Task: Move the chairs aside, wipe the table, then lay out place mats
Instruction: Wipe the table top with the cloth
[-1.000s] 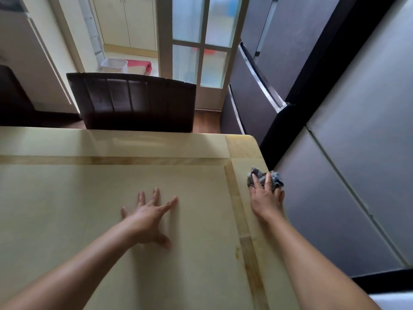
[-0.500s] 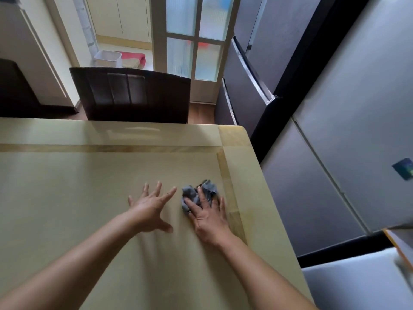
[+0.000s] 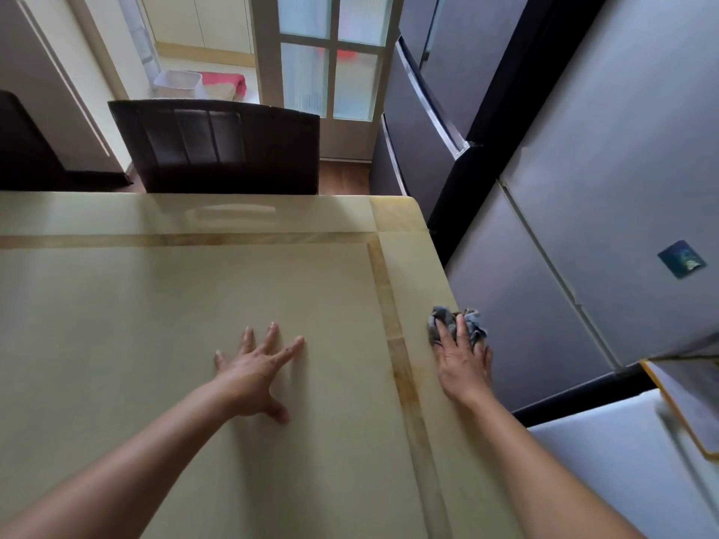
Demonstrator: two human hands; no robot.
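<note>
The cream table (image 3: 155,305) with a tan inlaid border fills the lower left of the head view. My left hand (image 3: 256,373) lies flat on it near the middle, fingers spread. My right hand (image 3: 463,363) presses a crumpled grey cloth (image 3: 447,322) with straight fingers onto the table's right edge strip; part of the cloth hangs past the edge. A dark brown chair (image 3: 218,145) stands behind the far edge of the table.
A grey refrigerator (image 3: 583,227) stands close along the table's right side. A second dark chair back (image 3: 19,149) shows at the far left. Beyond the chair is a glass-paned door (image 3: 327,64) and a white bin (image 3: 177,83) on the floor.
My right hand slid the cloth from the edge in toward my left hand, then back right to the table's edge strip. My left hand stayed flat in place.
</note>
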